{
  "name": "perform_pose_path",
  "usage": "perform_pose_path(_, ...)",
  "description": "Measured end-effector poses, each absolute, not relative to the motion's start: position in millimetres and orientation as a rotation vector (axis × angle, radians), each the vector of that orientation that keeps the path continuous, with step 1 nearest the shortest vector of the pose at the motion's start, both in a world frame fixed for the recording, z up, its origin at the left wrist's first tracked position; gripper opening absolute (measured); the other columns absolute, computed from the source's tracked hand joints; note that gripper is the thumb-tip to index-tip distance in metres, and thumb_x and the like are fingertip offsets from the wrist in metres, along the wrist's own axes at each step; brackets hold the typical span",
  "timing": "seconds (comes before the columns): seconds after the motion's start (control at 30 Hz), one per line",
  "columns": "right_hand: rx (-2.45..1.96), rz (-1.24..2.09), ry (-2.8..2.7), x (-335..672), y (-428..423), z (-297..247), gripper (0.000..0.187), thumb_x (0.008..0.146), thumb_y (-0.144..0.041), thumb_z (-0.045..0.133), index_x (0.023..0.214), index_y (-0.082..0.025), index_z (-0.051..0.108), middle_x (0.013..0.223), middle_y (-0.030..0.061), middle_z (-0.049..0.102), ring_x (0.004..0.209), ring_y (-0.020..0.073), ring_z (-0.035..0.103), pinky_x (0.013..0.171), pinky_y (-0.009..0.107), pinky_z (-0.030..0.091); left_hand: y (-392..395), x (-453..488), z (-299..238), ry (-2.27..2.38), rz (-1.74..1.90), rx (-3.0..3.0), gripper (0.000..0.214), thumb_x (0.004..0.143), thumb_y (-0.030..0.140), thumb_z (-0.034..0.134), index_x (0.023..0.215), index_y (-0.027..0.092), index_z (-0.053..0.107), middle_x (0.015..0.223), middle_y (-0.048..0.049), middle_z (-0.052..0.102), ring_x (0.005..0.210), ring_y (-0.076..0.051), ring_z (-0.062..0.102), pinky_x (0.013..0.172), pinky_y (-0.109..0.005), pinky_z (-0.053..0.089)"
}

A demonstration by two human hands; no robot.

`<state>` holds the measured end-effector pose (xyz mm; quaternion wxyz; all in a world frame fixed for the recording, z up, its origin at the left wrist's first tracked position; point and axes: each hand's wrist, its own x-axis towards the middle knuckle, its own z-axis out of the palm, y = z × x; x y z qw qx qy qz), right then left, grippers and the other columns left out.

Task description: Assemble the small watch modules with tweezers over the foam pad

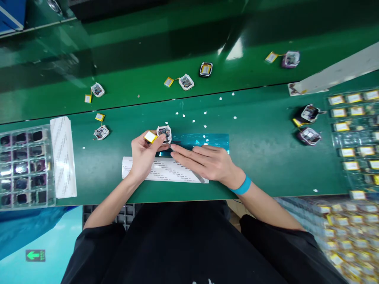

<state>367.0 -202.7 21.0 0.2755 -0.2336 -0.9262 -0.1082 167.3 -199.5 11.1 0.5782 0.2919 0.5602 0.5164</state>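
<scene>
My left hand (145,156) is closed on a small white watch-like case (164,133) with an exposed circuit board and a yellow battery (150,137) attached to it. My right hand (204,161) lies beside it, fingers stretched toward the case, with the fingertips touching its lower edge; a thin tool seems to lie under the palm. Both hands rest over a white paper strip (177,173) and a shiny blue film sheet (207,141) on the green bench. A blue band sits on my right wrist.
Several similar cases with yellow batteries lie on the green conveyor belt (189,59) and bench. A clear tray of dark parts (23,165) stands at left beside a white sheet. Trays of yellow batteries (355,130) fill the right side. Small white scraps dot the bench.
</scene>
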Motion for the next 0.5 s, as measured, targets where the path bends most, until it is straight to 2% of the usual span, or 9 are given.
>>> perform_pose_path(0.1, -0.653, -0.233, -2.488, 366.7, -203.4, 20.3, 0.023, 0.096, -0.01, 0.062, 0.117, -0.014, 0.071, 0.126, 0.0038, 0.072, 0.062, 0.0088, 0.058, 0.052, 0.025, 0.05, -199.9, 169.5, 8.1, 1.326, 1.239, 0.715, 0.027, 0.067, 0.032, 0.089, 0.084, 0.016, 0.075, 0.075, 0.0002, 0.072, 0.06, -0.01, 0.068, 0.062, -0.025, 0.065)
perform_pose_path(0.27, -0.623, -0.192, -2.428, 366.3, -204.7, 16.8, 0.022, 0.096, -0.011, 0.063, 0.117, -0.011, 0.07, 0.125, 0.0073, 0.072, 0.062, 0.0093, 0.061, 0.053, 0.025, 0.052, -200.2, 169.4, 7.0, 1.337, 1.248, 0.744, 0.03, 0.066, 0.035, 0.09, 0.084, 0.016, 0.076, 0.074, 0.0002, 0.073, 0.058, -0.01, 0.068, 0.061, -0.025, 0.066)
perform_pose_path(0.4, -0.639, -0.127, -2.399, 367.2, -205.2, 14.8, 0.023, 0.096, -0.01, 0.062, 0.118, -0.011, 0.068, 0.126, 0.0084, 0.072, 0.064, 0.0096, 0.063, 0.055, 0.026, 0.053, -199.3, 168.5, 7.7, 1.337, 1.251, 0.745, 0.032, 0.065, 0.037, 0.091, 0.084, 0.016, 0.075, 0.073, 0.0, 0.073, 0.058, -0.012, 0.07, 0.061, -0.027, 0.066)
perform_pose_path(0.5, -0.672, -0.089, -2.412, 368.2, -204.7, 14.1, 0.025, 0.098, -0.01, 0.06, 0.121, -0.014, 0.067, 0.129, 0.0067, 0.071, 0.065, 0.0095, 0.065, 0.057, 0.026, 0.055, -199.5, 168.5, 7.3, 1.343, 1.245, 0.736, 0.031, 0.066, 0.037, 0.091, 0.084, 0.017, 0.075, 0.073, 0.0001, 0.074, 0.058, -0.013, 0.071, 0.062, -0.027, 0.067)
